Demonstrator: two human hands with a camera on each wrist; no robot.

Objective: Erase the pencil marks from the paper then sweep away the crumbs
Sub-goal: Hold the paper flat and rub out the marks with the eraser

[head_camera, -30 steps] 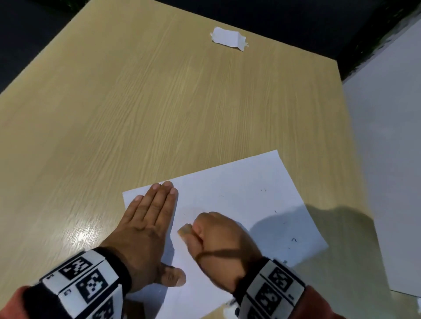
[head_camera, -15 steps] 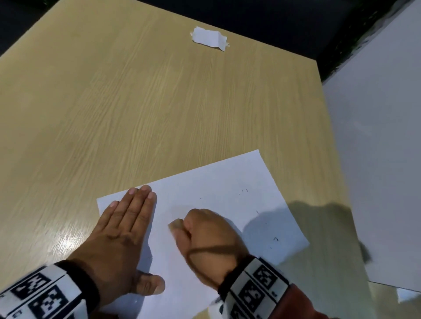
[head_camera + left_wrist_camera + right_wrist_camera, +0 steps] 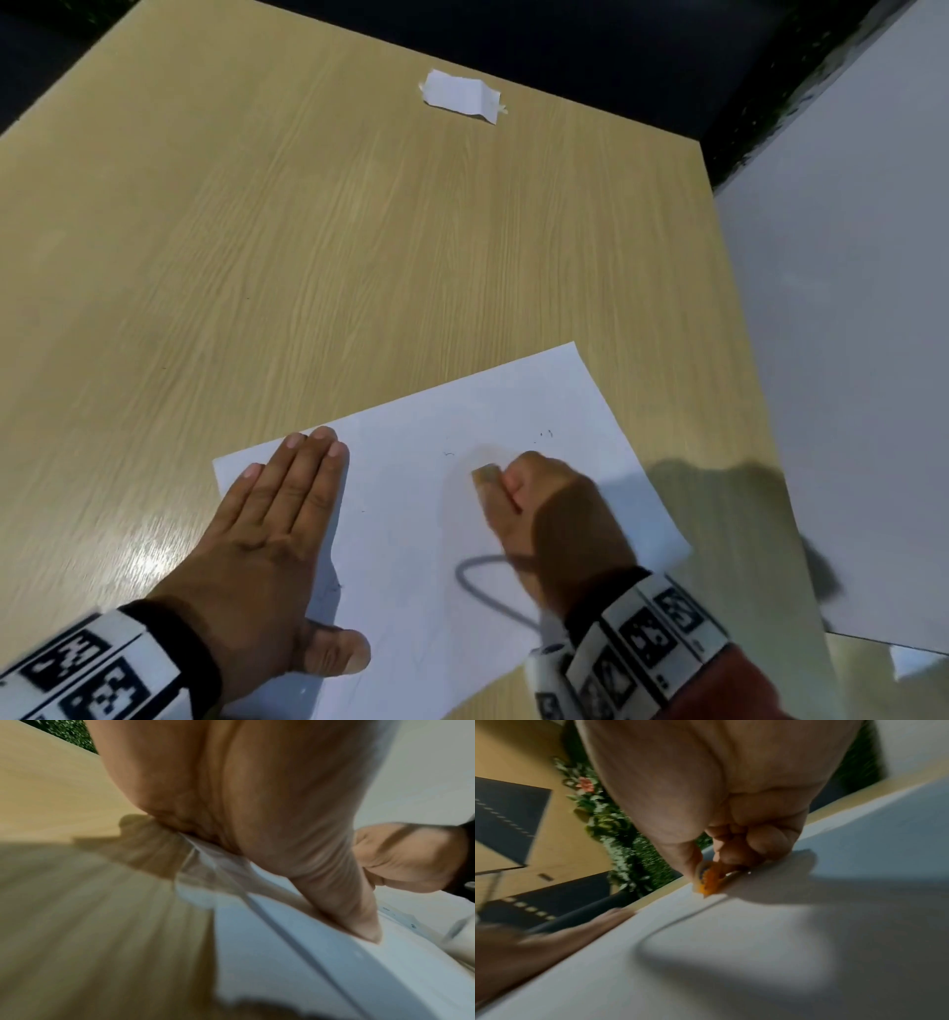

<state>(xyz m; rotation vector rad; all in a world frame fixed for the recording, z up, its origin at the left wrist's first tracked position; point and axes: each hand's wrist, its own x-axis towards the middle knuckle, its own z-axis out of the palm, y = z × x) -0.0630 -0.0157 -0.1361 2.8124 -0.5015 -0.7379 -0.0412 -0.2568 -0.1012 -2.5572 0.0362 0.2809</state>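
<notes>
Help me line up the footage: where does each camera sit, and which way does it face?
Head: above, looking forward and down at the white paper sheet on the light wooden table; both hands show.
Left wrist: under the flat left hand, looking along it, low over the table.
Right wrist: under the right hand, facing its pinched orange eraser.
All three show the sheet.

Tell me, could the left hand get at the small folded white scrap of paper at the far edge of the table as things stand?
Probably yes: bare wooden table lies between the left hand and the folded white scrap. But that hand is pressing the white sheet of paper flat, so reaching would free the sheet.
</notes>
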